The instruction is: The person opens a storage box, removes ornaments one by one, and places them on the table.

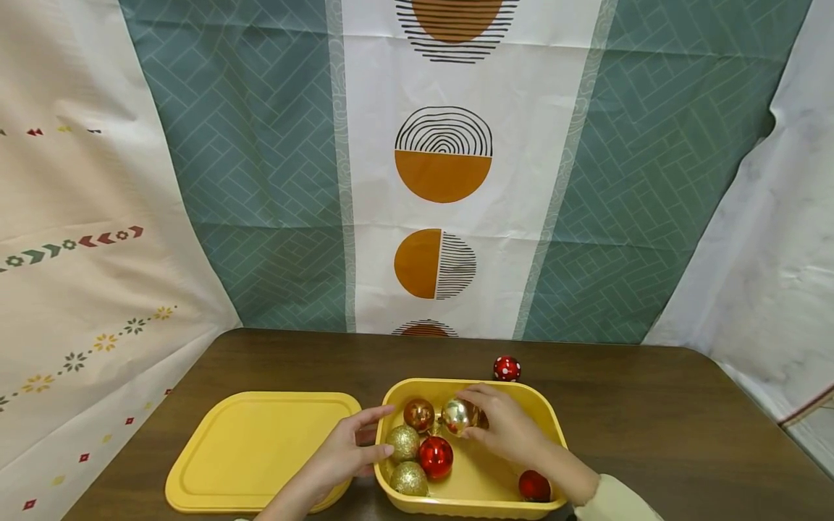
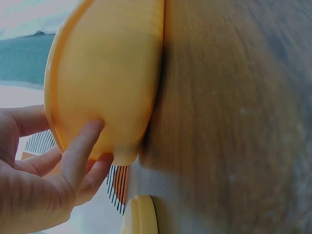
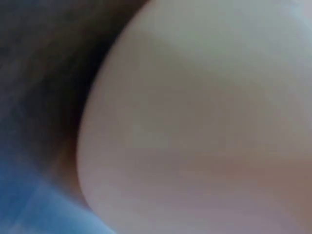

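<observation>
Right hand pinches a shiny gold bauble inside the yellow plastic tub; left hand grips its left rim. Six baubles in, red dotted bauble on the table far right remains, lid off.

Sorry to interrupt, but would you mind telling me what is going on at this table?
A person is working over an open yellow container of Christmas baubles on a brown table. The right hand holds a shiny gold bauble inside it, while the left hand grips the container's left end. Two glittery gold baubles, a copper one and two red ones lie inside. The yellow lid lies flat to the left, and a red bauble with white dots sits on the table behind the container.
</observation>
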A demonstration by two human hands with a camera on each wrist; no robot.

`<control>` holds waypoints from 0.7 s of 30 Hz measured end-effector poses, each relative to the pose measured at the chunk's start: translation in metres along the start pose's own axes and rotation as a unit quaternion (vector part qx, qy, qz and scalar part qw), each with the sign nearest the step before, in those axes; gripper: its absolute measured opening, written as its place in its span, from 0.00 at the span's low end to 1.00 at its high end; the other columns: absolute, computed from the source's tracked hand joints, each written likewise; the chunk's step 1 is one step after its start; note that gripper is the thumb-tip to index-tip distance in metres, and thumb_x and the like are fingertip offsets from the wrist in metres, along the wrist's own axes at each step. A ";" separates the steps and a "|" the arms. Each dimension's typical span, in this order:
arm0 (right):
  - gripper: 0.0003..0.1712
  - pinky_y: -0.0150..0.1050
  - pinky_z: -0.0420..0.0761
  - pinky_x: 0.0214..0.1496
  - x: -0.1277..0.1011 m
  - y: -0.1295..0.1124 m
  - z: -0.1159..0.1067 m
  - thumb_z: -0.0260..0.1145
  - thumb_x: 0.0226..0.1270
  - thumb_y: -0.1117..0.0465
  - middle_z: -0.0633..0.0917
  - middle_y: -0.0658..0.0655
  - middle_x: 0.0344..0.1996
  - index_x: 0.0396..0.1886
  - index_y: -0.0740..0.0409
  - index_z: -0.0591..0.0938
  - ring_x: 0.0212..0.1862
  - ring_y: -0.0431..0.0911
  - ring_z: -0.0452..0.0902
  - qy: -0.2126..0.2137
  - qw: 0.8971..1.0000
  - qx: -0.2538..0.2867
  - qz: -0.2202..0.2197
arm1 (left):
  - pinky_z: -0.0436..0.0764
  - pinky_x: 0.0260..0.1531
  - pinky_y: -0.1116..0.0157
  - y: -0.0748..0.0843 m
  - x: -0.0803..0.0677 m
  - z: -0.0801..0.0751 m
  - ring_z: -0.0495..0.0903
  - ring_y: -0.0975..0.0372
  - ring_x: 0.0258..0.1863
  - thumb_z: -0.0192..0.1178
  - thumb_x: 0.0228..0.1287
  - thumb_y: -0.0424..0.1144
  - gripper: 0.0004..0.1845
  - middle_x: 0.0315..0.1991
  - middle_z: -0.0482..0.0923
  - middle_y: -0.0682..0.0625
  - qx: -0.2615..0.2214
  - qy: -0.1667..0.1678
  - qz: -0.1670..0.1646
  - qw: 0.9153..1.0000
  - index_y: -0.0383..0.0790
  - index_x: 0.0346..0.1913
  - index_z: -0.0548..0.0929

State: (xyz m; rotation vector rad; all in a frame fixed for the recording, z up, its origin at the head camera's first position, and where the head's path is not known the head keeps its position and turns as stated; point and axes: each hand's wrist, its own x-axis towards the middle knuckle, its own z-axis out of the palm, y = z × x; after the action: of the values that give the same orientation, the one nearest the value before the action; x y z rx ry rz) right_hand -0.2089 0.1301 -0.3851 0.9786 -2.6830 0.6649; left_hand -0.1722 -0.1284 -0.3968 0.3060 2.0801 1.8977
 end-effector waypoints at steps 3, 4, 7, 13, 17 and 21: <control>0.28 0.46 0.77 0.50 -0.001 -0.001 -0.006 0.73 0.47 0.64 0.79 0.58 0.46 0.51 0.67 0.77 0.47 0.51 0.76 0.000 1.000 0.013 0.004 | 0.83 0.30 0.54 0.000 0.000 0.000 0.75 0.50 0.48 0.61 0.57 0.29 0.32 0.61 0.58 0.27 -0.002 -0.001 0.002 1.000 0.30 0.64 0.62; 0.28 0.46 0.77 0.50 -0.002 -0.001 -0.008 0.72 0.48 0.64 0.79 0.58 0.47 0.51 0.67 0.77 0.47 0.51 0.76 -0.001 1.000 0.018 0.006 | 0.83 0.30 0.54 0.000 0.000 0.000 0.75 0.50 0.48 0.61 0.57 0.30 0.32 0.61 0.58 0.27 -0.001 -0.001 0.002 1.000 0.30 0.64 0.62; 0.28 0.43 0.79 0.47 -0.003 0.000 -0.017 0.72 0.48 0.63 0.79 0.57 0.47 0.51 0.66 0.77 0.46 0.50 0.76 0.006 1.000 0.026 0.003 | 0.83 0.29 0.55 0.000 0.000 -0.001 0.75 0.51 0.48 0.61 0.57 0.30 0.32 0.61 0.59 0.28 0.002 -0.001 0.002 1.000 0.30 0.64 0.63; 0.28 0.48 0.78 0.47 -0.005 0.004 -0.038 0.73 0.47 0.62 0.79 0.59 0.48 0.51 0.63 0.78 0.48 0.54 0.76 0.045 0.999 0.024 0.015 | 0.83 0.30 0.55 0.000 0.000 -0.001 0.74 0.49 0.49 0.61 0.57 0.30 0.32 0.61 0.58 0.28 0.004 -0.001 0.001 1.000 0.31 0.64 0.63; 0.29 0.48 0.78 0.48 -0.006 0.011 -0.049 0.73 0.47 0.62 0.79 0.60 0.49 0.51 0.63 0.78 0.49 0.56 0.76 0.066 0.997 0.032 0.035 | 0.83 0.30 0.54 0.000 0.000 -0.001 0.74 0.49 0.49 0.61 0.57 0.30 0.32 0.61 0.58 0.28 0.002 0.000 -0.001 1.000 0.31 0.64 0.63; 0.29 0.44 0.79 0.46 -0.006 0.021 -0.059 0.73 0.46 0.65 0.79 0.62 0.48 0.51 0.67 0.77 0.47 0.56 0.77 0.089 0.994 0.044 0.035 | 0.82 0.31 0.54 -0.001 0.000 -0.001 0.74 0.47 0.50 0.61 0.57 0.30 0.32 0.62 0.57 0.27 0.000 0.000 -0.004 1.000 0.31 0.64 0.63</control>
State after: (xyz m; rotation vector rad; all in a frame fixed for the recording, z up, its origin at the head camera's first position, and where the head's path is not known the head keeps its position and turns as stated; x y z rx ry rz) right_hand -0.2157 0.1765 -0.3425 0.8060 -2.5600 0.8496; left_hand -0.1726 -0.1292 -0.3976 0.2977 2.0783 1.8934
